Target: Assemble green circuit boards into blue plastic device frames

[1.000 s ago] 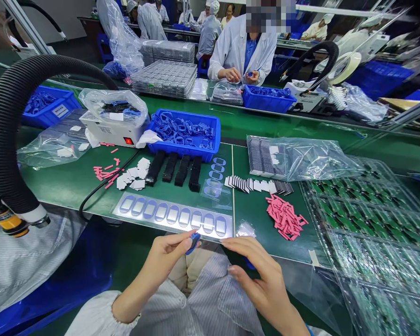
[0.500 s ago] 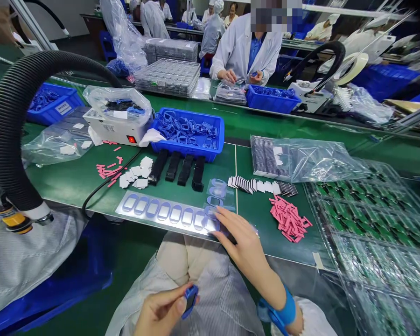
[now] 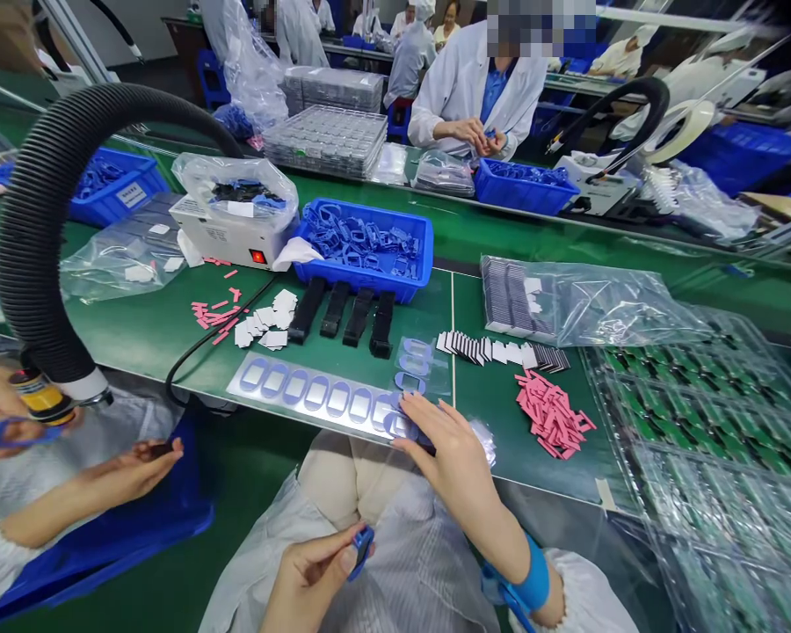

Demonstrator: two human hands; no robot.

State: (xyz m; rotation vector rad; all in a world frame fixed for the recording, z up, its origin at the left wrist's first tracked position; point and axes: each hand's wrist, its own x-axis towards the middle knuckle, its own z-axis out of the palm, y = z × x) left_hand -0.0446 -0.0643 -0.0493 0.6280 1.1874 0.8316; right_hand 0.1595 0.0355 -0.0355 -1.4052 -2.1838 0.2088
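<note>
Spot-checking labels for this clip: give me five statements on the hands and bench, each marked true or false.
1. The left hand holds a small blue part. True.
2. The left wrist wears the wristband. False: the blue wristband is on the right wrist.
3. The right hand is at the right end of the silver strip. True.
4. The largest pink pile lies left of the straps. False: that pink pile lies right of the black straps.
5. The blue bin just beyond the straps holds blue parts. True.
</note>
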